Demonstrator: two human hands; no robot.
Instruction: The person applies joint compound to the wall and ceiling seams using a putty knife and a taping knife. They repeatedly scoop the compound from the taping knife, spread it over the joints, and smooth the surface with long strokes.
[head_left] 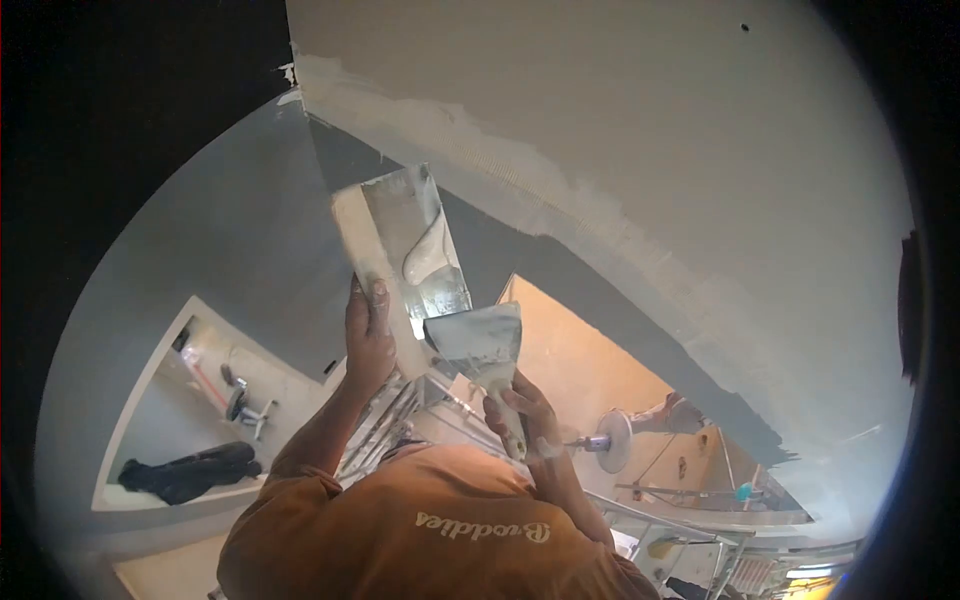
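My left hand (370, 335) is wrapped around the side of a long metal mud pan (405, 225), thumb on its compound-coated wall. A smooth lump of white joint compound (428, 250) sticks to the shiny metal inside. My right hand (525, 410) grips the handle of a wide taping knife (478, 338), its blade pointing up and smeared with compound. The blade's upper corner is right at the near end of the pan. Beyond both tools, a broad band of pale compound (500, 165) runs along the edge of the light board surface (650, 100).
A grey painted surface (230, 220) borders the compound band. At left, an opening (110, 470) shows a dark bundle (190, 472) and a chair-like object (240, 400). Lower right are a round white disc (614, 440) and metal rails (650, 520). My orange shirt (400, 540) fills the bottom.
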